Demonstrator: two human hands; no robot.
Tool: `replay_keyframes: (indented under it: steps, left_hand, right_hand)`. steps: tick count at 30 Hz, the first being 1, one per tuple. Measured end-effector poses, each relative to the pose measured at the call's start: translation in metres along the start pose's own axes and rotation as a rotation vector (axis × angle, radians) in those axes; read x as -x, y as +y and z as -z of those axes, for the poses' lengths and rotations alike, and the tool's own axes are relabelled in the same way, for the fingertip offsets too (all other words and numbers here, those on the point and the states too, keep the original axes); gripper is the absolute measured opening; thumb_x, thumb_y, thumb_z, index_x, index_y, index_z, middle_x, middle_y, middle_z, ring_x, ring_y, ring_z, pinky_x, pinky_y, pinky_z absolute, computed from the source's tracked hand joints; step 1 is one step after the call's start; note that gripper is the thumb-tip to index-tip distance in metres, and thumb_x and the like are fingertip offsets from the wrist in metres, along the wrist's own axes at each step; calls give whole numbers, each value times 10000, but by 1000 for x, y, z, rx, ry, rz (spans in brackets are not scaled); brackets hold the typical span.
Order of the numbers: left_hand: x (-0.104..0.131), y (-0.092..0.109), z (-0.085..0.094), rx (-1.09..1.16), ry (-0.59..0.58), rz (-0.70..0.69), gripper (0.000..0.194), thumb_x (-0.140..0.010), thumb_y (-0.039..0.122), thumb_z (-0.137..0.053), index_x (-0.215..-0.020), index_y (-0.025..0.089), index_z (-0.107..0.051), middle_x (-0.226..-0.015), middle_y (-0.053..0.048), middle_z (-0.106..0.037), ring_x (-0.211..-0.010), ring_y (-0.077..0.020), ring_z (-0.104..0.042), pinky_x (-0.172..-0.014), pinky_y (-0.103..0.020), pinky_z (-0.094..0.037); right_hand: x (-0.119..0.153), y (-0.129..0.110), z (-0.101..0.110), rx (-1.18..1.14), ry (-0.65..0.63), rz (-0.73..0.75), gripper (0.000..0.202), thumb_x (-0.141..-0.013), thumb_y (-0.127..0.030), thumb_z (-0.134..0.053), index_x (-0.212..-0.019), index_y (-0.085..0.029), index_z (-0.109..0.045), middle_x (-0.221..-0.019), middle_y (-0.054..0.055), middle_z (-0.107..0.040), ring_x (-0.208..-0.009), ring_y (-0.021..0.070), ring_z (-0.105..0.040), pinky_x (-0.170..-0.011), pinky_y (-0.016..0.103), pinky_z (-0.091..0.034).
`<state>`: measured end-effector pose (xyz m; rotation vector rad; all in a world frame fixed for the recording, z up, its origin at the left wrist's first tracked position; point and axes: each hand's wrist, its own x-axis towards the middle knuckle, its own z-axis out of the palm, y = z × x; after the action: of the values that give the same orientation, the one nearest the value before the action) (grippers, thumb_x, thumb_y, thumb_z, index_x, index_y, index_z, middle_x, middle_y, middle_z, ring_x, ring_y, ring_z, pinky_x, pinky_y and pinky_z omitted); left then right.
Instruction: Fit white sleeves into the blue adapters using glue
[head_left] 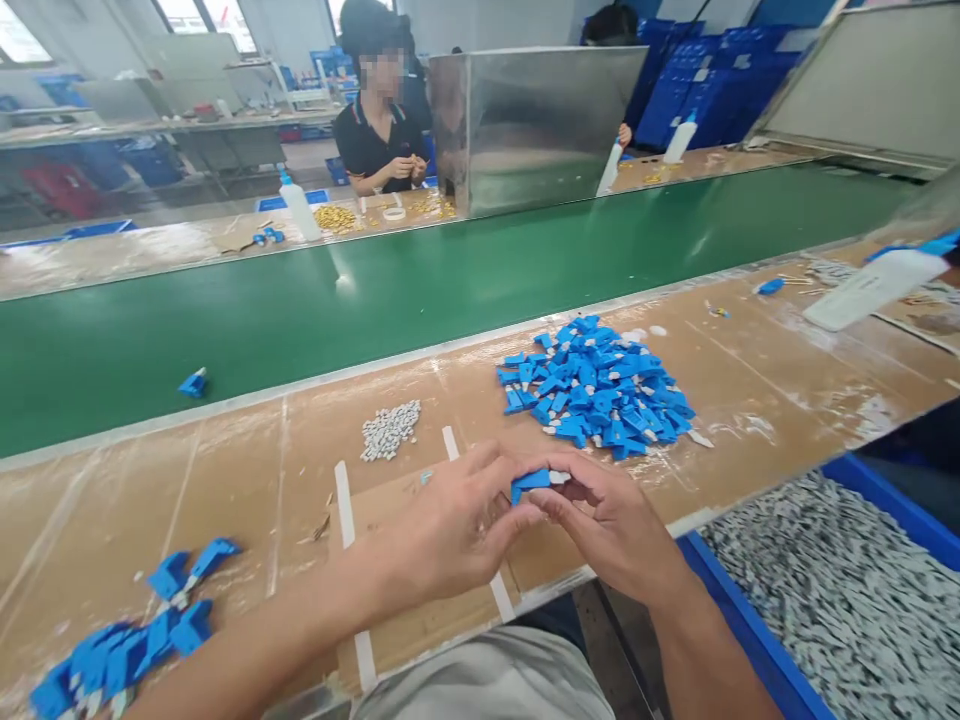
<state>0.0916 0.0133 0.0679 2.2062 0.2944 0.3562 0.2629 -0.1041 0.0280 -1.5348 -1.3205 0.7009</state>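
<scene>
A small blue plastic part with a grey-white tip [534,482] is held between my two hands above the cardboard-covered bench. Fingers and thumb of my left hand [469,510] pinch its blue end. At the pale tip, my right hand [611,510] closes with thumb and forefinger. Just beyond my hands lies a large heap of similar blue parts [600,390]. A small pile of tiny grey pieces [390,430] sits past my left hand. More blue parts [142,640] lie at the lower left, beside my left forearm.
A blue bin [750,615] full of grey pieces stands at my right. Beyond the bench runs a green conveyor belt [420,300], carrying one blue part [193,382]. A white bottle [874,290] lies at the right. Across the belt, a person [384,120] handles small pieces near a metal box [540,130].
</scene>
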Motion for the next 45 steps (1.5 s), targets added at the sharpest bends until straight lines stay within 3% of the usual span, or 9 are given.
replay_keyframes:
  steps: [3, 5, 7, 10, 13, 17, 31, 36, 45]
  left_hand:
    - [23, -11, -4, -125, 135, 54, 370, -972, 284, -532, -1334, 236, -588, -1151, -118, -682, -1055, -261, -638, -907, -393, -494]
    - [39, -24, -3, -68, 259, 175, 347, -939, 312, -594, -1273, 226, -635, -1092, -113, -700, -1008, -262, -651, -890, -392, -498]
    - [55, -40, -1, 156, 406, 327, 321, -899, 375, -663, -1168, 203, -688, -1035, -104, -712, -939, -245, -662, -839, -367, -512]
    - [78, -67, 4, 612, 589, 476, 385, -822, 437, -756, -1098, 172, -715, -982, -88, -723, -881, -210, -664, -789, -318, -513]
    - [93, -91, 3, 905, 649, 544, 425, -777, 424, -807, -1111, 174, -728, -948, -73, -730, -863, -179, -665, -812, -298, -503]
    - [100, -106, -4, 1074, 612, 582, 433, -758, 398, -830, -1112, 167, -738, -938, -76, -734, -843, -167, -677, -818, -296, -498]
    - [105, -103, -5, 1132, 642, 576, 449, -693, 390, -872, -1059, 155, -758, -854, -54, -700, -791, -161, -650, -733, -284, -504]
    - [108, -95, -3, 1113, 698, 530, 446, -718, 382, -857, -1091, 158, -761, -838, -44, -686, -776, -149, -632, -715, -267, -499]
    - [121, -68, -10, 1304, 645, 514, 364, -797, 350, -807, -1082, 127, -773, -826, -66, -716, -779, -158, -701, -677, -211, -531]
  right_hand:
    - [-4, -5, -21, -68, -78, 25, 217, -1003, -325, -594, -1198, -254, -659, -1085, 76, -704, -927, 235, -688, -823, 358, -588]
    - [-4, -3, -33, -215, -117, -19, 271, -987, -329, -614, -1239, -232, -610, -1044, 83, -698, -884, 229, -687, -768, 350, -600]
    - [-3, 4, -45, -269, -147, -57, 320, -964, -329, -643, -1261, -226, -587, -1006, 71, -683, -854, 220, -673, -733, 337, -590]
    - [0, 20, -66, -119, -214, -44, 206, -955, -328, -648, -1136, -234, -668, -930, 39, -639, -759, 192, -616, -678, 316, -532]
    - [5, 32, -89, -56, -260, -37, 152, -957, -353, -652, -1031, -228, -695, -893, 29, -608, -717, 187, -584, -648, 313, -492]
    - [6, 33, -109, -34, -252, -31, 161, -982, -364, -624, -930, -219, -672, -855, 24, -593, -687, 182, -574, -620, 304, -466]
    - [2, 12, -109, 199, -303, 103, 205, -1020, -298, -554, -857, -224, -653, -795, 25, -551, -665, 195, -537, -614, 335, -415]
    - [9, 14, -106, 149, -332, 134, 171, -1033, -263, -530, -976, -232, -689, -887, 53, -583, -742, 210, -562, -646, 339, -431]
    - [5, 17, -97, -29, -288, -49, 166, -1009, -345, -594, -918, -229, -670, -923, 43, -624, -769, 198, -576, -687, 323, -460]
